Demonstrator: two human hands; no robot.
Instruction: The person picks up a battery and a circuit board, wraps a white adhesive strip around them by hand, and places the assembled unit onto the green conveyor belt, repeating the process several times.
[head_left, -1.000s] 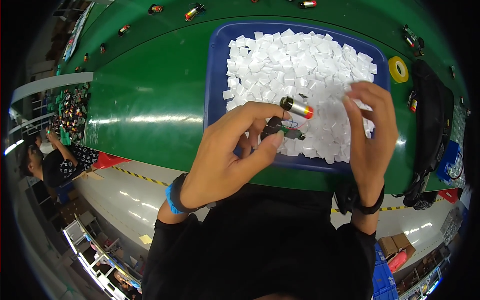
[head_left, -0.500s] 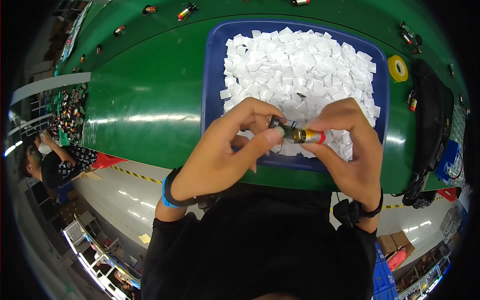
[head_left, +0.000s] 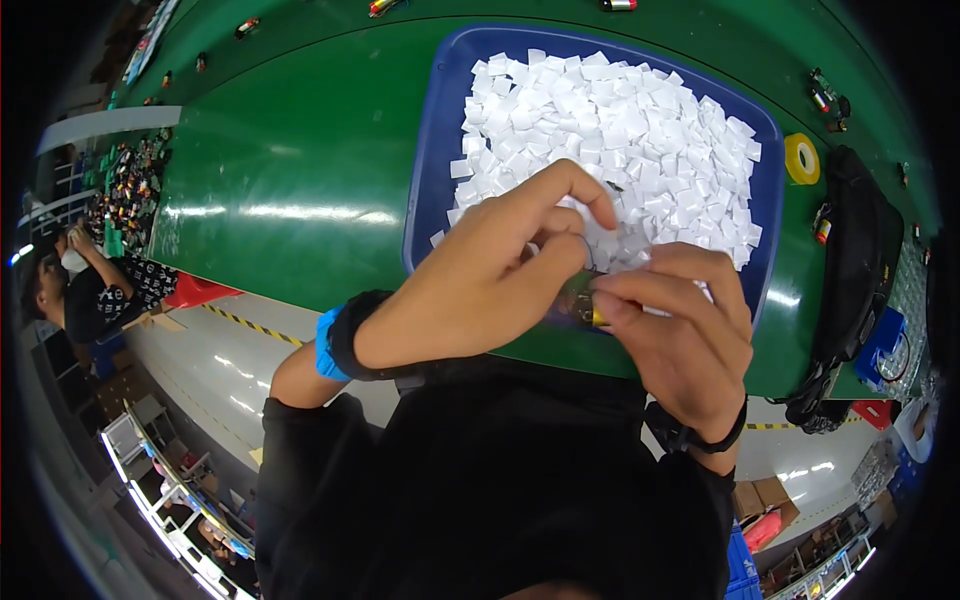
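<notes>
My left hand [head_left: 490, 275] and my right hand [head_left: 680, 335] are closed together over a small cylindrical part [head_left: 585, 305] with a yellow end, held just above the near rim of a blue tray [head_left: 430, 170]. The part is mostly hidden by my fingers. The tray is filled with several small white square pieces [head_left: 610, 130]. My left index finger arches over the white pieces. A blue band sits on my left wrist, a black one on my right.
The tray rests on a green table [head_left: 290, 150]. A yellow tape roll [head_left: 802, 158] and a black bag [head_left: 855, 250] lie at the right. Small cylindrical parts [head_left: 825, 95] are scattered along the far edge. Another person [head_left: 85, 290] sits at far left.
My hands have drawn together and nearer to me, closing over the cylindrical part, which was plainly visible between my fingertips before and is now mostly covered.
</notes>
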